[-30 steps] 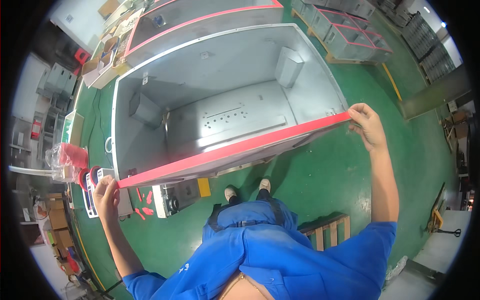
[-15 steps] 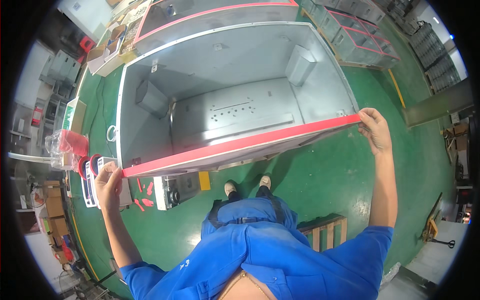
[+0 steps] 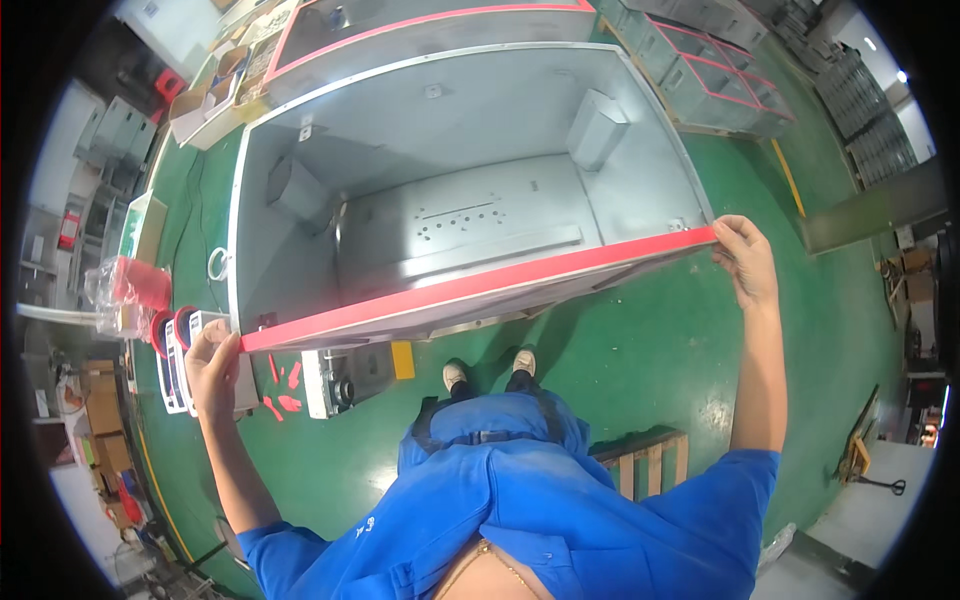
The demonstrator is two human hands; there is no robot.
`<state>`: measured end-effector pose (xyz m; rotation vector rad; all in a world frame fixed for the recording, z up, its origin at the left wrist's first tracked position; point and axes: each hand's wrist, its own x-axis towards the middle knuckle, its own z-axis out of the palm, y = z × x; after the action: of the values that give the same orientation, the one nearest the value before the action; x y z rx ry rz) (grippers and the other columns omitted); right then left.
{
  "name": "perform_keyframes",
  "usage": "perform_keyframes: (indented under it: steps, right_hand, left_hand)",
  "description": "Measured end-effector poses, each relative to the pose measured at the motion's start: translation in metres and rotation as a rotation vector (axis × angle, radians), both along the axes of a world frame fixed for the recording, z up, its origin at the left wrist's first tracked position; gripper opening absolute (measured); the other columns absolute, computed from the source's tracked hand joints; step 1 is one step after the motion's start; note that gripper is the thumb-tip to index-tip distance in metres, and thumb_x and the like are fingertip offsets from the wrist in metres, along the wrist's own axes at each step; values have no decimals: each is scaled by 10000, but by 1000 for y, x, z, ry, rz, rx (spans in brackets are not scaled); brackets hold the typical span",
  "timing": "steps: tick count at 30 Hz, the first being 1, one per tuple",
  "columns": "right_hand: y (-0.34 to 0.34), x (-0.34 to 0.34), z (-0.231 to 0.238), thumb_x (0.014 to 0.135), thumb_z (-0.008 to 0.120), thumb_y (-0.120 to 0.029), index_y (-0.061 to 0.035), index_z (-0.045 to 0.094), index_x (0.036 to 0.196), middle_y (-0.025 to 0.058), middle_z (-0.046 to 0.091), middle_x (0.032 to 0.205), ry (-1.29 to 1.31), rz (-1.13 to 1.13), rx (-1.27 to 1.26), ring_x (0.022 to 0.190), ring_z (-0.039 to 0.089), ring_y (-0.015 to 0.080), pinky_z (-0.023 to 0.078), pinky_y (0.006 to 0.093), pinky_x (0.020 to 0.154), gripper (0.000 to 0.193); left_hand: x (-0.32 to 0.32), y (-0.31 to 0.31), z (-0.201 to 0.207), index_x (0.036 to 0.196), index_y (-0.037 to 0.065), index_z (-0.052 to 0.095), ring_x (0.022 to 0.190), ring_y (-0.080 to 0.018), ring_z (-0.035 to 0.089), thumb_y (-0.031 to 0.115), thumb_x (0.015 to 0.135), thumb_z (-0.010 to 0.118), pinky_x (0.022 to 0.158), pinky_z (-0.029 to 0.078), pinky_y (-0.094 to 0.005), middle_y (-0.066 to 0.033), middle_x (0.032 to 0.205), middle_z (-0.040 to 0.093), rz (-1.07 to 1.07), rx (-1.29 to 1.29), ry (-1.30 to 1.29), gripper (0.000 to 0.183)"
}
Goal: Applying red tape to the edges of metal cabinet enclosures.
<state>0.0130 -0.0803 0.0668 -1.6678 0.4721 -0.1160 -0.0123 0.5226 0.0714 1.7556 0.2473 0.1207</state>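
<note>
A large open grey metal box (image 3: 440, 240) stands in front of me, its inside facing up. Along its near rim runs a straight strip of red tape (image 3: 480, 287). My left hand (image 3: 212, 365) pinches the strip's left end at the near left corner, thumb and fingers closed. At the near right corner, my right hand (image 3: 745, 258) has thumb and fingers closed on the other end. The tape looks taut between both hands. Whether its whole length touches the rim, I cannot tell. Row of small holes and a slot show in the box's floor.
Behind stands another box with a red-edged rim (image 3: 430, 35); more red-edged boxes (image 3: 715, 75) sit at the back right. On the left are cartons (image 3: 205, 115) and a red roll in plastic wrap (image 3: 140, 283). Red scraps (image 3: 288, 403) lie on the green floor. A wooden pallet (image 3: 645, 465) is low right.
The view has shifted slightly, so the box and hands appear a little further left. Both hands keep their hold on the ends of the red tape.
</note>
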Motion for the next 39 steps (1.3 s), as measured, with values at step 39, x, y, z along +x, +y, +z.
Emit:
perform_keyframes:
  steps: [39]
  right_hand:
    - [163,-20,-18,666,611,-26,1,511,1119,164,508,1179,-839,393,-1185,1113,470,327,354,455,932,465]
  left_hand:
    - [-1,-7,4,756,44,560,453,-2,357,56,733,642,387,194,-157,31,704,511,82,-98,32,87]
